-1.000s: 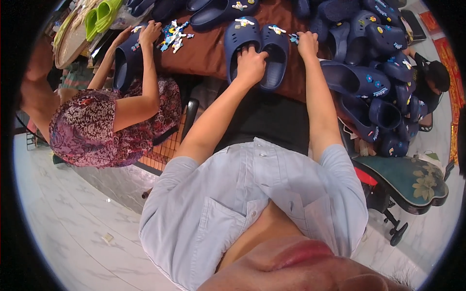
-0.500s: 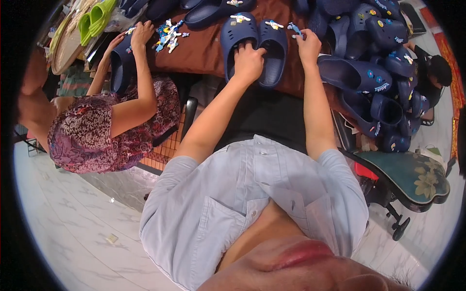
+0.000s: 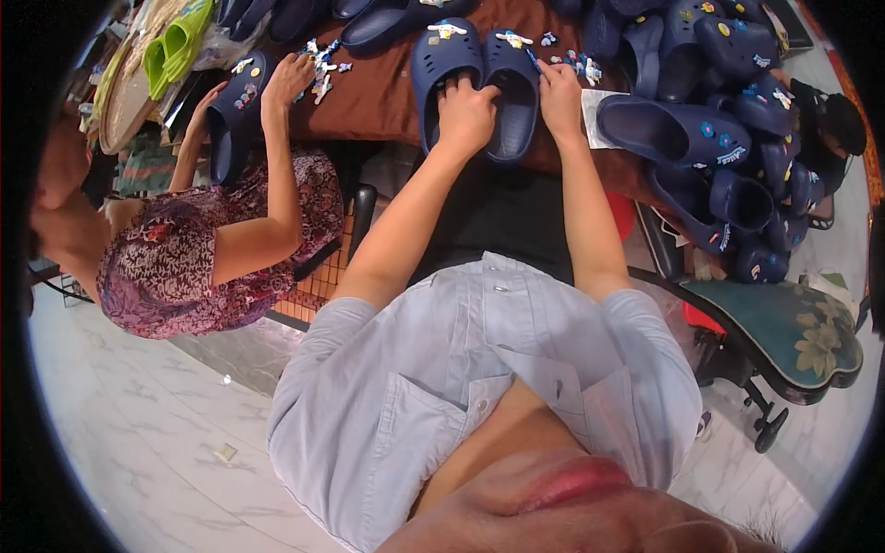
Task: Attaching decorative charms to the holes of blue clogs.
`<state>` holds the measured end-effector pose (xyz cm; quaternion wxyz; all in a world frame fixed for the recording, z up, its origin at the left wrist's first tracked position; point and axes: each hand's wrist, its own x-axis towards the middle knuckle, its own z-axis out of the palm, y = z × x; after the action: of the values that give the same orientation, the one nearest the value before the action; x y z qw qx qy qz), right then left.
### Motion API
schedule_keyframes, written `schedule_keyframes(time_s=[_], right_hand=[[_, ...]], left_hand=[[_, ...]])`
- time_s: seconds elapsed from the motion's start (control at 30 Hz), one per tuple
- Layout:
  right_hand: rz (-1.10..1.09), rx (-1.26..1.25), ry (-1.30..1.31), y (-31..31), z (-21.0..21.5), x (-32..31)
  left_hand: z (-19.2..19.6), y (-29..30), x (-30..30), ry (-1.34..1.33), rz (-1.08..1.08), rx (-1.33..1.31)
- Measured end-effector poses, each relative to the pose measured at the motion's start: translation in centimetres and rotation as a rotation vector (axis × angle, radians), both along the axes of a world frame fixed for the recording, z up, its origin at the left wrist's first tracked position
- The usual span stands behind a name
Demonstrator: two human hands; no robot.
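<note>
Two navy clogs (image 3: 441,66) lie side by side on a brown table (image 3: 378,97), each with small colourful charms on its toe. My left hand (image 3: 466,115) presses down on the heel area between the two clogs. My right hand (image 3: 560,92) rests at the right clog's (image 3: 513,88) outer edge, fingertips pinching a small charm near a scatter of loose charms (image 3: 576,64).
A person in a patterned top sits at my left, a hand (image 3: 286,78) on charms (image 3: 318,64) and another navy clog (image 3: 230,111). A heap of navy clogs (image 3: 737,120) fills the right. Green clogs (image 3: 175,41) lie far left. A cushioned chair (image 3: 784,323) stands at right.
My right hand has shifted from the table beyond the right clog toward its edge. My left hand stays on the clogs. The person beside me keeps a hand on the charms.
</note>
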<state>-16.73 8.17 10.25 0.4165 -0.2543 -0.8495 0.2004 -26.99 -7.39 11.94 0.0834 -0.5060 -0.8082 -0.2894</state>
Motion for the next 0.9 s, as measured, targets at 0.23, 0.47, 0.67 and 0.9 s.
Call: schedule_keyframes(time_s=[0.23, 0.47, 0.67, 0.9], right_hand=[[0.037, 0.096, -0.059, 0.3, -0.6, 0.3], [0.016, 0.207, -0.194, 0.2, 0.4, 1.0], [0.05, 0.288, -0.318, 0.3, 1.7, 1.0], [0.018, 0.326, -0.35, 0.5, 1.9, 0.3]], left_hand=[[0.2, 0.1, -0.1, 0.003, 0.009, -0.047], [0.3, 0.0, 0.1, 0.034, 0.013, 0.01], [0.2, 0.1, 0.1, 0.048, 0.023, -0.012], [0.1, 0.2, -0.2, 0.059, 0.004, -0.014]])
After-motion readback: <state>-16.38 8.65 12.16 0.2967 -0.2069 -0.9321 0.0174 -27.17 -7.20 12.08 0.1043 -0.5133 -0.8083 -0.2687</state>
